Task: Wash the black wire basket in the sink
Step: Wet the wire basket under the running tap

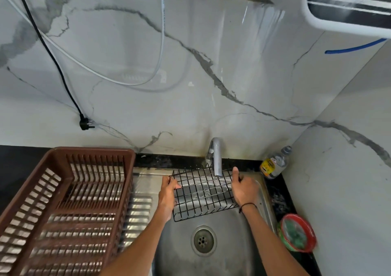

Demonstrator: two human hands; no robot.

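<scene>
Basket [204, 193] between both hands, under tap [216, 159]

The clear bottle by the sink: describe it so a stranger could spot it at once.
Start at the steel sink and its tap. Look right of the tap, to the dark counter's back corner by the wall: the bottle stands there. It is clear with a yellow label and grey cap, unlike the red-rimmed round tub nearer the camera.

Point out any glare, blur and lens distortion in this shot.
Head view: wide-angle bending curves the brown dish rack and the wall edges; bright glare streaks the marble wall at top right and the steel sink; the red-rimmed container at right is smeared; the black wire basket and both hands look fairly sharp.
</scene>
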